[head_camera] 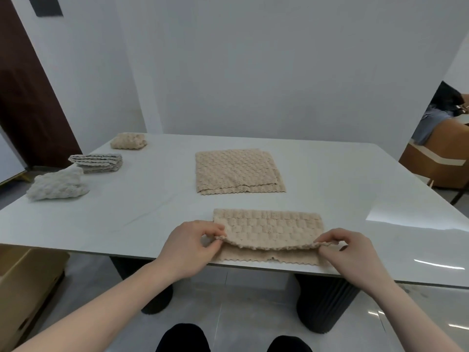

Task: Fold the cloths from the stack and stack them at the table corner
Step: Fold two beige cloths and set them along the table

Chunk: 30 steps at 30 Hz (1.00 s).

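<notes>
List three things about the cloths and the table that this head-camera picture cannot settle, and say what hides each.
- How many cloths are in the flat stack: the top cloth covers the rest.
- The fingertips of the left hand and right hand: tucked under the beige cloth.
- The table's right corner: cut off by the frame edge.

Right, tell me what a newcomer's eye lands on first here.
First, the left hand and right hand pinching the beige cloth at the white table's near edge. Beyond it lies a flat beige stack; three folded cloths line the far left.
</notes>
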Each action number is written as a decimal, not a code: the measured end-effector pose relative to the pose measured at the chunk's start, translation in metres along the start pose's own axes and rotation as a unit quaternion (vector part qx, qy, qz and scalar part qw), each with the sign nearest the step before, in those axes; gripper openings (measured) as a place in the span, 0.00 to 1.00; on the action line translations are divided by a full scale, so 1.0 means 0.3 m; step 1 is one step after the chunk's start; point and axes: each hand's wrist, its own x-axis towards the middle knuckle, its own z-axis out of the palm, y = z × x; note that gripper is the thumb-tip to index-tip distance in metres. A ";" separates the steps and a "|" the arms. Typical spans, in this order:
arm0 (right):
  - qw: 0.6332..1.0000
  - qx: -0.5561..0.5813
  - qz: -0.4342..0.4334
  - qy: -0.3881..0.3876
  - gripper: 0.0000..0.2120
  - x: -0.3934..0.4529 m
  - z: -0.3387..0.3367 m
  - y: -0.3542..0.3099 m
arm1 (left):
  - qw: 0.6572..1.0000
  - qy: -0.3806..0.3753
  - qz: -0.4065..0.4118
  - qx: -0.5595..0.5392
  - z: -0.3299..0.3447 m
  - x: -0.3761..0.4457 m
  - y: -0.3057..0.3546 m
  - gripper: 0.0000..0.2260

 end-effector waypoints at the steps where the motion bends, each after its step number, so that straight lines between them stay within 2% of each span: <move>1: 1.000 -0.002 0.003 -0.004 0.12 -0.008 0.008 0.006 | 1.000 -0.012 0.003 0.012 0.004 -0.005 -0.003 0.06; 4: 1.000 -0.018 -0.006 -0.010 0.11 -0.020 0.030 0.024 | 0.998 -0.047 0.009 0.042 0.011 -0.013 -0.013 0.06; 7: 0.998 -0.055 -0.030 -0.015 0.10 -0.014 0.039 0.041 | 0.998 -0.042 0.016 0.049 0.009 -0.009 -0.011 0.03; 11: 0.998 -0.034 -0.053 0.014 0.07 0.020 0.043 0.008 | 0.996 0.007 0.045 0.072 0.018 0.029 0.076 0.15; 13: 0.997 -0.012 -0.059 0.046 0.07 0.055 0.062 -0.030 | 0.997 0.013 0.071 0.042 0.043 0.063 0.146 0.13; 15: 0.996 -0.041 -0.063 0.046 0.06 0.104 0.093 -0.053 | 0.996 -0.020 0.087 0.014 0.083 0.111 0.198 0.10; 17: 0.992 -0.107 -0.061 0.016 0.11 0.149 0.128 -0.050 | 0.992 -0.082 0.088 0.038 0.132 0.156 0.221 0.15; 20: 0.980 -0.191 -0.041 -0.041 0.25 0.181 0.171 -0.011 | 0.970 -0.176 0.087 0.145 0.207 0.192 0.207 0.27; 22: 0.970 -0.234 -0.027 -0.061 0.29 0.175 0.195 0.018 | 0.953 -0.216 0.087 0.193 0.248 0.187 0.180 0.30; 30: 0.956 -0.288 -0.028 -0.052 0.32 0.164 0.223 0.037 | 0.952 -0.200 0.094 0.210 0.287 0.162 0.150 0.31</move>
